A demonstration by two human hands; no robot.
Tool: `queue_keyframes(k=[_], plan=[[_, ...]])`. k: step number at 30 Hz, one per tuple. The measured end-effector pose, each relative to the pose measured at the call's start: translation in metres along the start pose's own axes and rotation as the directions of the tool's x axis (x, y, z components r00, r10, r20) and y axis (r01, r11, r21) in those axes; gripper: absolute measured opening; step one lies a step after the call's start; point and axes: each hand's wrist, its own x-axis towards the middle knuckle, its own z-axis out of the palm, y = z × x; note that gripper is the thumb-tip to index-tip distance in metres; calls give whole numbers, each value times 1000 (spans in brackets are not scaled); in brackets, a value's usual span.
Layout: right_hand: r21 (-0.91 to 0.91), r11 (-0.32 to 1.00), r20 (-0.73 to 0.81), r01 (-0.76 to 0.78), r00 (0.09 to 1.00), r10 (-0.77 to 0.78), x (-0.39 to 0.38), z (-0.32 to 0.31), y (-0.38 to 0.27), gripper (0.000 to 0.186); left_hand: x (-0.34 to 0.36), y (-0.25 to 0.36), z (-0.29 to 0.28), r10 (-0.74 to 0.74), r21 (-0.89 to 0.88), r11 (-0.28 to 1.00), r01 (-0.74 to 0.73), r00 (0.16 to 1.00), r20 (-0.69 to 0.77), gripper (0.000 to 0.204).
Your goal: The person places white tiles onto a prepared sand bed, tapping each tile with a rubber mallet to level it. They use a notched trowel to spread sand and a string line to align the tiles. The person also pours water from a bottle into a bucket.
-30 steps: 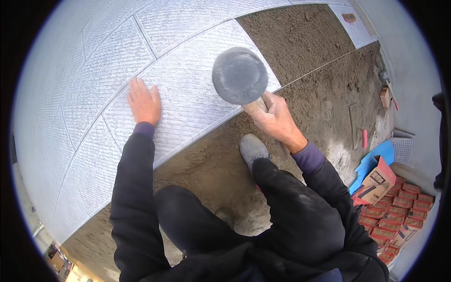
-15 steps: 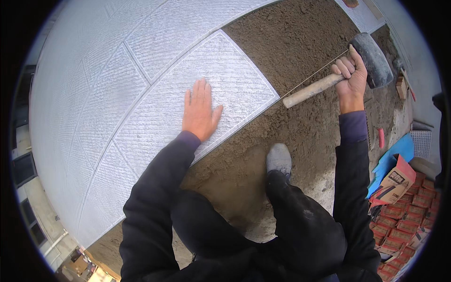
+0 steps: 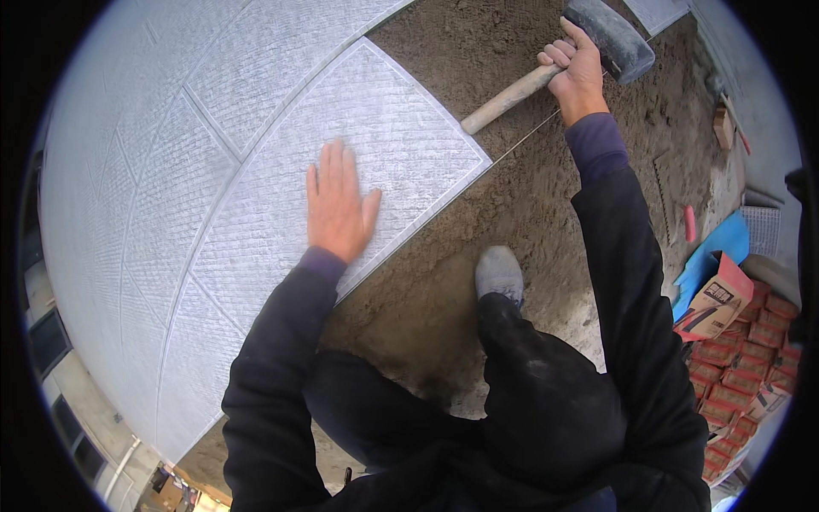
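My left hand (image 3: 339,205) lies palm down on a pale grey ribbed paving slab (image 3: 418,141), its fingers stretched out toward the far side. My right hand (image 3: 577,75) grips a rubber mallet (image 3: 612,38) by its wooden handle, close under the black head. The mallet is held above the brown mortar bed (image 3: 439,30) beyond the slab's right corner, and the free end of its handle points at the slab's edge. A thin taut string (image 3: 527,136) runs from that corner up to the right, passing behind my right hand.
Several laid slabs (image 3: 162,188) spread to the left. My shoe (image 3: 498,271) stands on the sandy ground. On the right are a brick (image 3: 723,128), a red handle (image 3: 689,224), a blue sheet (image 3: 715,256), a torn cardboard box (image 3: 718,299) and stacked red blocks (image 3: 734,397).
My right hand has carried the mallet up and to the left, across the string and nearer the slab. My left hand stays flat on the slab; the whole view has shifted slightly.
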Motion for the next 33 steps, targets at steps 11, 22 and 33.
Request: queue_keyframes(k=[11,22,33], plan=[[-23,998,115,-56,992,58,16,-8,-8,48,-2,4,-3,-61,52,997,54,986,155,73],[-52,997,84,-61,994,65,16,1,-4,36,-11,6,1,-42,26,999,40,994,103,71],[-385,923,338,-1,930,142,-91,46,-30,31,-11,6,-7,-9,-39,999,10,999,41,70]])
